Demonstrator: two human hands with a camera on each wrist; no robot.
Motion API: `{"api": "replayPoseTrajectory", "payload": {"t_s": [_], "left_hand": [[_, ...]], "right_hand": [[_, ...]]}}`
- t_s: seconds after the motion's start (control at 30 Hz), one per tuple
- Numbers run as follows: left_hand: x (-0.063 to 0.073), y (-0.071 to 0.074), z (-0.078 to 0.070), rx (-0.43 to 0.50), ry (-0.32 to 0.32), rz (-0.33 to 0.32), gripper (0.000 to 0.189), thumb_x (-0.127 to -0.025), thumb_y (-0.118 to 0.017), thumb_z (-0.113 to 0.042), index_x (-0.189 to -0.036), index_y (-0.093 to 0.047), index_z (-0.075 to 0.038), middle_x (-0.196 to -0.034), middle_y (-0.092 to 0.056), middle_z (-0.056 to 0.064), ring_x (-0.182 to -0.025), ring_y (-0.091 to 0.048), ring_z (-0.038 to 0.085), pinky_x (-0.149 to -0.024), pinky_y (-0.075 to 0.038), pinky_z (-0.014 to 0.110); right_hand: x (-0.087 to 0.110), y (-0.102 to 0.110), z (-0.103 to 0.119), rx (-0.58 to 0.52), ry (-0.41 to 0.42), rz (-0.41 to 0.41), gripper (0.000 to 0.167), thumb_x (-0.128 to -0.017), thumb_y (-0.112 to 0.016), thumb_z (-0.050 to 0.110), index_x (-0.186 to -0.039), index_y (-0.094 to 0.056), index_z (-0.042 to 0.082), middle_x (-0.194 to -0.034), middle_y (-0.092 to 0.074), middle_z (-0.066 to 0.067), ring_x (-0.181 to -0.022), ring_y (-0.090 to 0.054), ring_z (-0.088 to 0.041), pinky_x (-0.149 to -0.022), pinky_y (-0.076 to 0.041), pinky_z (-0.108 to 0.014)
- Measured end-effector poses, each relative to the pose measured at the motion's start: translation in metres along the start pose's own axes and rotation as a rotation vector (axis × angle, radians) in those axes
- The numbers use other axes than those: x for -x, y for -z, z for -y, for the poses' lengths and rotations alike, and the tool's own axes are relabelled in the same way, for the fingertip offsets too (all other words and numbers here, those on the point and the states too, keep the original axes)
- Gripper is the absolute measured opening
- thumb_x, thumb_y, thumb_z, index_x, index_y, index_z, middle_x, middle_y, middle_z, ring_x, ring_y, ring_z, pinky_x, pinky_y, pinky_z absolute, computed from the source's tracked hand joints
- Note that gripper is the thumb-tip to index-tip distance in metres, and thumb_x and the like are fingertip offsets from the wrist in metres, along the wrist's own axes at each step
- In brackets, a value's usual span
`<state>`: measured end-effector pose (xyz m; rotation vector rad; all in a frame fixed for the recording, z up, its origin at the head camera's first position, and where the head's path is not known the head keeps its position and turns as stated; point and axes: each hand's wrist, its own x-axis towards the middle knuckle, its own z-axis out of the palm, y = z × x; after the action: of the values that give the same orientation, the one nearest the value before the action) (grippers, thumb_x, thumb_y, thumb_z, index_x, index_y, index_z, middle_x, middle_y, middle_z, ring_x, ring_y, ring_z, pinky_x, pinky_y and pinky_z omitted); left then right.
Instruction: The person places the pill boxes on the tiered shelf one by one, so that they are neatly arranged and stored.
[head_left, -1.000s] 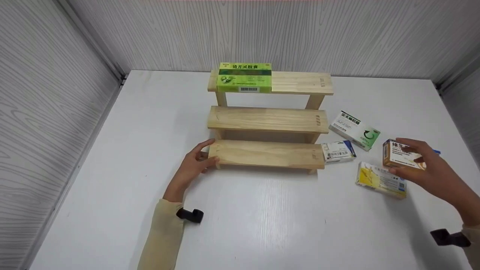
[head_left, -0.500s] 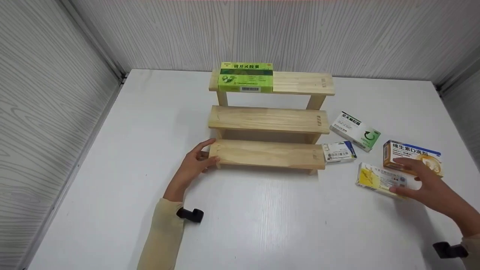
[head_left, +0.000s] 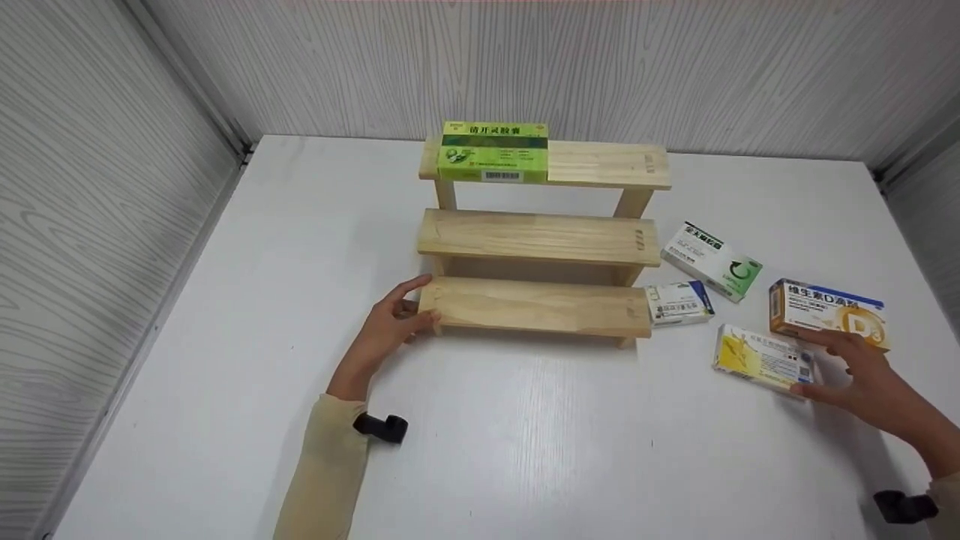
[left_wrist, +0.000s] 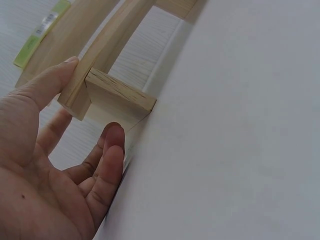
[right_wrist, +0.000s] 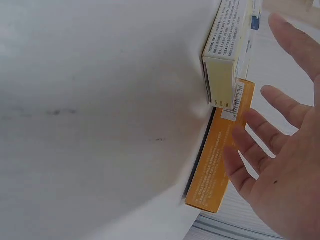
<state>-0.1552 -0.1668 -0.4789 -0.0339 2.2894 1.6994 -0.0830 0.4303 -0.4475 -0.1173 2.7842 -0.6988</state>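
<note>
My left hand (head_left: 386, 330) grips the left end of the lowest step of a three-step wooden display stand (head_left: 540, 306). In the left wrist view the thumb lies against the step's edge, while the other fingers curl beside and below it. On the right, my right hand (head_left: 862, 379) hovers with spread fingers over the right end of a yellow-and-white medicine box (head_left: 761, 356). Just behind that lies an orange-and-white vitamin D box (head_left: 829, 311), close to the fingertips. The right wrist view has the fingers apart, with nothing held between them.
A green medicine box (head_left: 493, 154) sits on the left of the top step. Beside the stand's right side lie a white-and-green box (head_left: 712, 260) and a white-and-blue box (head_left: 679, 303). Wood-grain panels (head_left: 555, 67) border the white table (head_left: 525, 450).
My right hand has come down and toward me, away from the vitamin D box to the near end of the yellow-and-white box. My left hand stays on the stand.
</note>
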Motion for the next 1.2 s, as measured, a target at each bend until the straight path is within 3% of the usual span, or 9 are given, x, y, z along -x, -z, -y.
{"api": "replayPoseTrajectory", "payload": {"t_s": [0.2,0.53,0.8,1.07,1.2], "left_hand": [[0.0,0.001,0.0,0.004,-0.002,0.003,0.062,-0.087,-0.072,-0.028,-0.143,-0.045,-0.032,-0.106,-0.057,0.012,-0.083,-0.056,0.017,-0.07,-0.045,0.028],[0.0,0.001,-0.002,0.018,-0.019,0.009,0.063,-0.087,-0.073,-0.029,-0.143,-0.046,-0.028,-0.099,-0.057,0.008,-0.079,-0.054,0.017,-0.068,-0.044,0.027],[0.0,0.001,-0.002,0.005,-0.007,0.003,0.064,-0.086,-0.074,-0.03,-0.143,-0.045,-0.029,-0.103,-0.058,0.01,-0.083,-0.056,0.016,-0.07,-0.046,0.028],[0.0,0.001,-0.002,0.013,-0.004,0.001,0.063,-0.087,-0.073,-0.029,-0.143,-0.046,-0.03,-0.1,-0.058,0.009,-0.082,-0.056,0.017,-0.069,-0.046,0.028],[0.0,0.001,-0.001,0.015,-0.004,0.003,0.062,-0.087,-0.073,-0.03,-0.143,-0.046,-0.03,-0.102,-0.057,0.01,-0.082,-0.055,0.017,-0.069,-0.046,0.028]], "right_hand": [[0.001,-0.003,-0.004,0.019,0.023,-0.007,0.088,-0.078,-0.081,0.03,-0.145,-0.033,0.0,-0.142,-0.026,-0.036,-0.118,-0.031,-0.054,-0.088,-0.034,-0.07],[0.0,-0.006,-0.005,0.014,0.003,0.05,0.091,-0.076,-0.081,0.032,-0.142,-0.032,-0.006,-0.144,-0.021,-0.037,-0.119,-0.032,-0.054,-0.092,-0.034,-0.068],[-0.003,-0.008,-0.006,0.08,0.029,0.013,0.085,-0.071,-0.083,0.015,-0.139,-0.037,-0.007,-0.142,-0.028,-0.037,-0.117,-0.035,-0.054,-0.092,-0.034,-0.069],[-0.004,-0.008,-0.006,0.089,-0.004,0.038,0.081,-0.076,-0.08,0.016,-0.141,-0.036,-0.006,-0.138,-0.032,-0.036,-0.106,-0.042,-0.049,-0.088,-0.039,-0.065],[-0.002,-0.011,-0.009,0.091,0.04,-0.02,0.079,-0.073,-0.08,0.011,-0.138,-0.039,-0.005,-0.138,-0.033,-0.035,-0.112,-0.038,-0.052,-0.091,-0.035,-0.067]]}}
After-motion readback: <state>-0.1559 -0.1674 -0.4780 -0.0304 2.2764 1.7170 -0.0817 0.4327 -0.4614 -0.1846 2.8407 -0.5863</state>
